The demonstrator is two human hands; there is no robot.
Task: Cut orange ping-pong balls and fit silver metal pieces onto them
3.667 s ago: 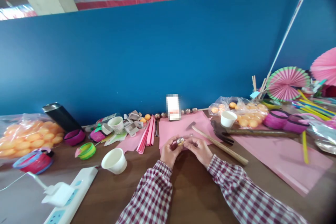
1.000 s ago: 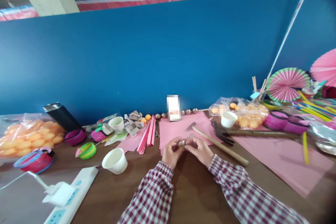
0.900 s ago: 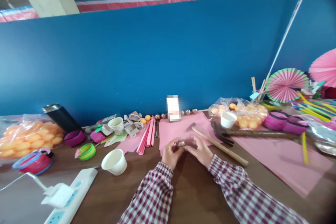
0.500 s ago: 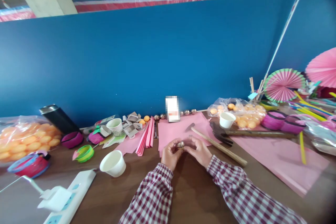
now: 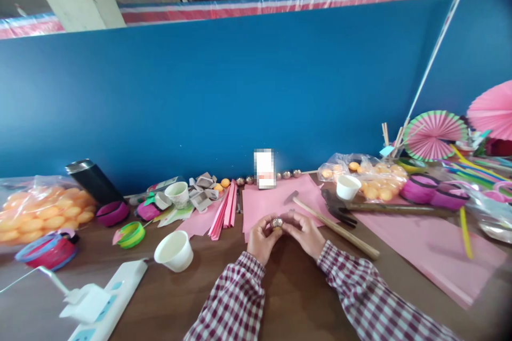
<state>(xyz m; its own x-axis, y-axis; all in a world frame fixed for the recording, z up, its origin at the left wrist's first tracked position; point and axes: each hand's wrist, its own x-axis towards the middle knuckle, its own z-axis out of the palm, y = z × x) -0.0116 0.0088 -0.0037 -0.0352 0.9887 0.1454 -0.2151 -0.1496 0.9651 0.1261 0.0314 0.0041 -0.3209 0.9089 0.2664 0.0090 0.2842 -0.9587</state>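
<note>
Between my two hands is a small shiny metallic ball [image 5: 276,222], just above the near edge of a pink paper sheet [image 5: 256,200]. My left hand [image 5: 261,240] grips it with bent fingers and thumb. From the other side, the thumb and fingers of my right hand [image 5: 307,235] close in against the ball; its fingertips are partly blurred. A hammer with a pale wooden handle [image 5: 340,229] lies just right of my right hand. More metallic balls [image 5: 296,173] stand in a row behind the paper, on either side of a blurred-out white rectangle [image 5: 264,169].
To the left are a white paper cup [image 5: 174,251], a power strip [image 5: 116,295], a black flask [image 5: 96,181] and a bag of orange balls [image 5: 44,210]. At right lie a claw hammer [image 5: 400,209], another paper cup [image 5: 348,187] and purple straps [image 5: 420,187]. A blue partition [image 5: 240,90] rises behind.
The view has shifted slightly, so everything sits a little lower and to the right. My hands keep nearly the same hold, and more of the metallic ball shows.
</note>
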